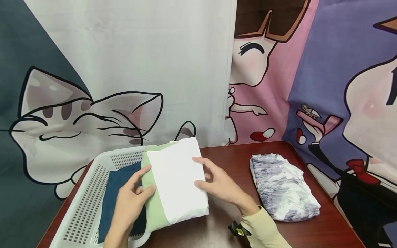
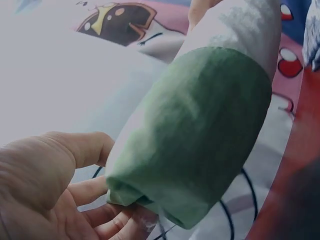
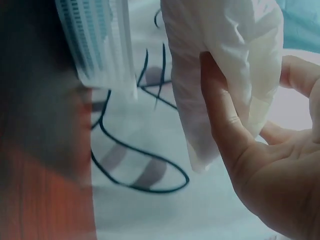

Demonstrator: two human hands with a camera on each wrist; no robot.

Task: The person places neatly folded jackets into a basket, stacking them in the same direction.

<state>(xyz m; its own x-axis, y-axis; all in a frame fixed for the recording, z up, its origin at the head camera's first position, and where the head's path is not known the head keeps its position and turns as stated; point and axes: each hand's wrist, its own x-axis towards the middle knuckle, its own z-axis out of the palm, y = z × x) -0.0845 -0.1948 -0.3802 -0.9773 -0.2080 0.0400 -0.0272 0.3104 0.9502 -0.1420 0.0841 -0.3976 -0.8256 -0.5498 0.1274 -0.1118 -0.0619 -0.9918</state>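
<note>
Between both hands is a folded white-and-green garment (image 1: 178,182), raised at the right side of a white plastic basket (image 1: 82,203). My left hand (image 1: 131,198) pinches its green edge, fingers and thumb on either side, as the left wrist view also shows at the green end (image 2: 190,135). On the opposite side my right hand (image 1: 220,181) grips the white edge; in the right wrist view its fingers (image 3: 220,105) lie against the white fabric (image 3: 225,60). A dark blue folded cloth (image 1: 119,184) lies inside the basket, partly hidden by the left hand and garment.
On the right of the reddish-brown table (image 1: 229,155) lies a folded white cloth with a grey-blue pattern (image 1: 282,187). Behind the table hangs a printed cartoon curtain (image 1: 186,69). A dark strapped device (image 1: 238,229) sits at the right wrist.
</note>
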